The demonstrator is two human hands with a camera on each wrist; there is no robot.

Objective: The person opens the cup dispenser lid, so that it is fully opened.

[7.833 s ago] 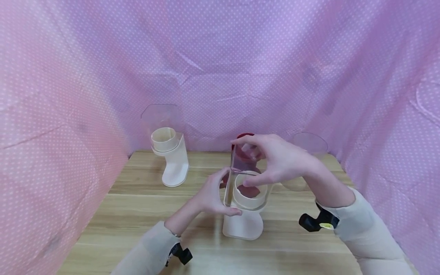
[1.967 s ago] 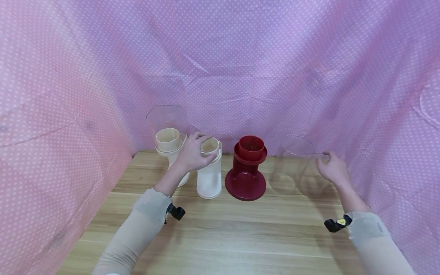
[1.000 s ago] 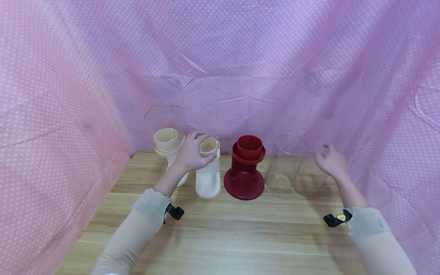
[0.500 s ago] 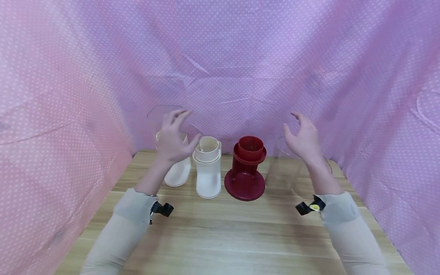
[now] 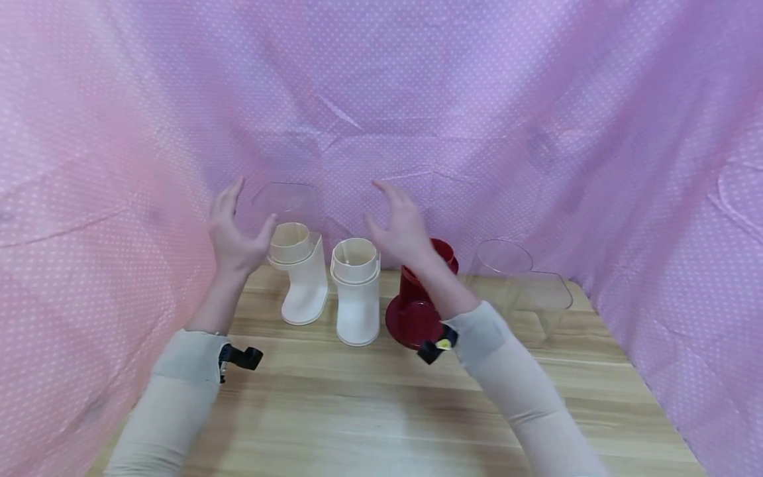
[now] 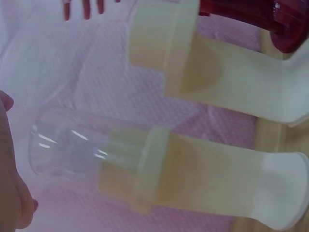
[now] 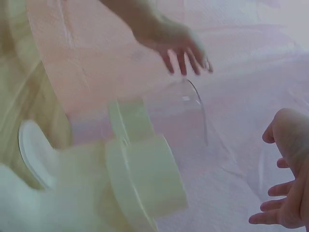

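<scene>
Pink dotted cloth [image 5: 381,86] is hanging around a wooden table [image 5: 334,417]. Left hand [image 5: 234,242], spread, holding nothing, is hovering near the first cream stand [image 5: 305,288], bearing a clear cup [image 5: 291,199]; second cream stand [image 5: 357,311] is standing next; right hand [image 5: 402,225], spread, empty, is hovering near the red stand [image 5: 411,323]; clear containers [image 5: 499,278] are standing rightmost.

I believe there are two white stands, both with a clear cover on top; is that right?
Not quite: only the left white stand has a clear cover on top; the other white stand has none, as the left wrist view shows.
</scene>
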